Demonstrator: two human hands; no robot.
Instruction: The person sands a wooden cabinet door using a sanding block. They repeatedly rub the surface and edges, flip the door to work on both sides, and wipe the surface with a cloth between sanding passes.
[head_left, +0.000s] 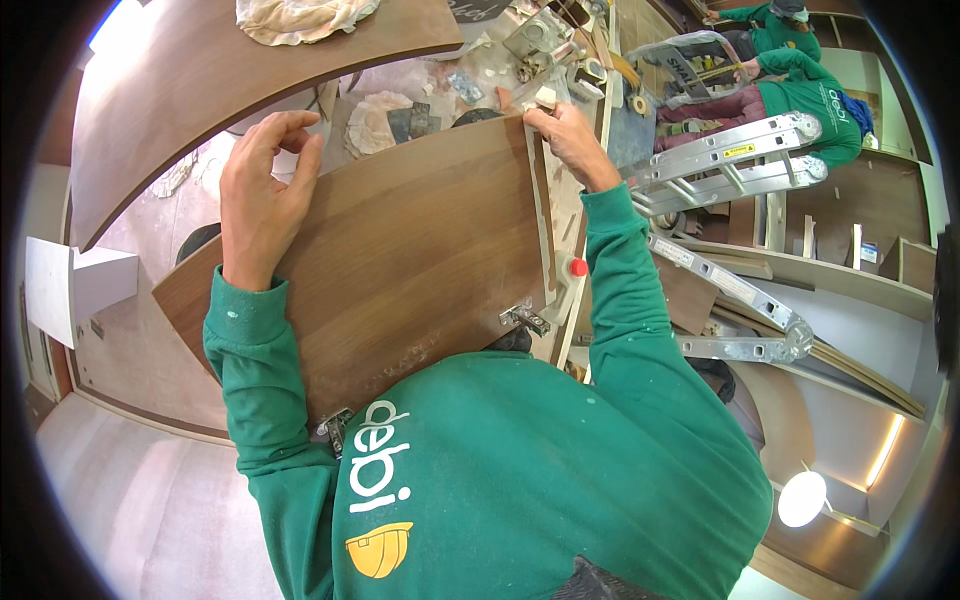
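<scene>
A brown wood-grain cabinet door panel (420, 225) lies in front of my body, with a metal concealed hinge (526, 318) at its right near edge and another hinge (335, 429) at the lower left. My right hand (571, 139) pinches the far right corner, where a pale strip (541, 217) runs down the panel's edge; a small whitish piece (546, 96) shows at the fingertips. My left hand (271, 184) is raised over the panel's left part, fingers curled and apart, with nothing seen in it. Whether it touches the panel cannot be told.
A curved brown panel (300, 64) bearing a crumpled cloth (304, 15) stands across the far left. Rags, abrasive pieces (414, 121) and tools clutter the surface beyond. An aluminium folding ladder (731, 154) is at the right, near two people in green (810, 112).
</scene>
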